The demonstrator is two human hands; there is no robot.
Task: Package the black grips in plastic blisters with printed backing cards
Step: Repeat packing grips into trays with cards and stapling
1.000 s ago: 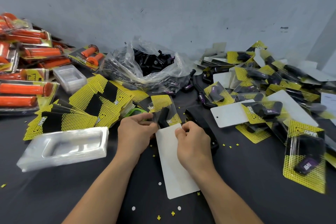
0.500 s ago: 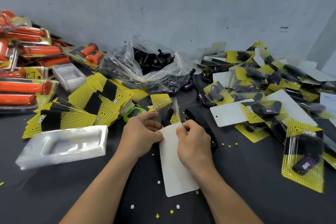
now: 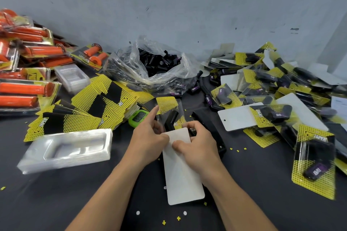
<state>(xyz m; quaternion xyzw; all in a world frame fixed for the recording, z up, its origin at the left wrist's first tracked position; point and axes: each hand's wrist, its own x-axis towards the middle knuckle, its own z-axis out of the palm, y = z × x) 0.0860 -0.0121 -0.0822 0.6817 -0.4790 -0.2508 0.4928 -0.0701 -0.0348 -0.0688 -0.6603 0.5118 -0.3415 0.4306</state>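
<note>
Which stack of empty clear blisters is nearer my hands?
The larger stack at front left, in front of the fanned yellow cards. The smaller stack sits farther back, beside the orange grip packs.

Bare forearms [image 3: 114, 184], left grip [image 3: 148, 139], right grip [image 3: 199, 148]

blister stack [image 3: 65, 149] blurred, orange grips [image 3: 20, 88] edge-cropped

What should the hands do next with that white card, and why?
Probably slide the white card farther into the clear blister holding the black grip: the right hand pinches its top at the blister's near edge, and most of it lies outside.
</note>
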